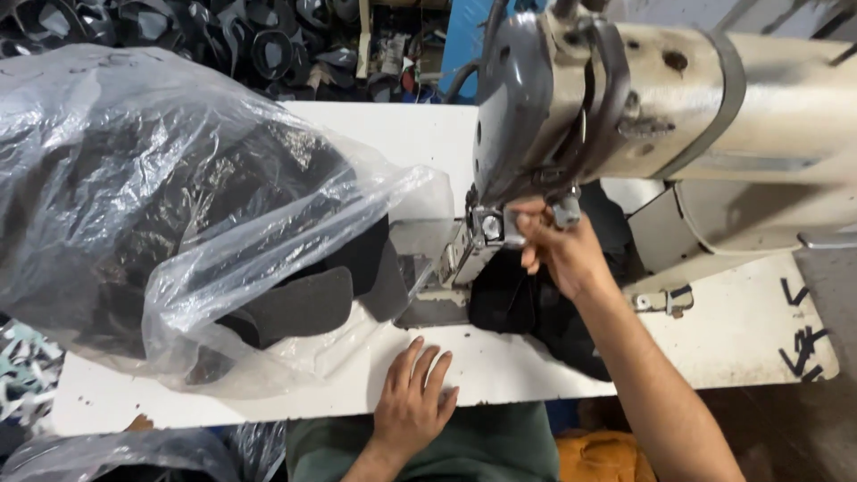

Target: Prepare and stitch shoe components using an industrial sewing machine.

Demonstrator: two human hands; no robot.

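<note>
While the left hand (pixel 412 399) lies flat on the white table (pixel 732 335) with its fingers (pixel 423 364) spread and released, grasping nothing, the right hand (pixel 562 252) is raised to the needle area of the sewing machine (pixel 678 107). The right fingers (pixel 533 220) curl around a small grey metal part (pixel 566 211) just below the machine head; whether they pinch it firmly or only touch it cannot be told.

Container: a large clear plastic bag (pixel 134 178) occupies the left half of the table. It holds a pile of dark cut pieces, and its mouth opens toward the machine. One flat dark piece (pixel 299 308) with a rounded end protrudes from the mouth, near the left hand but not touching it.

Work material: a black fabric bundle (pixel 513 299) lies on the machine bed directly under the right hand, between the presser foot (pixel 489 228) and the near table edge. It sits just beyond the left fingertips, apart from them.

Markings: black hand-drawn marks (pixel 799 335) sit at the right end of the table top. A blue panel (pixel 464 45) stands behind the table. Heaps of dark cut parts (pixel 178 27) fill the background at the upper left.
</note>
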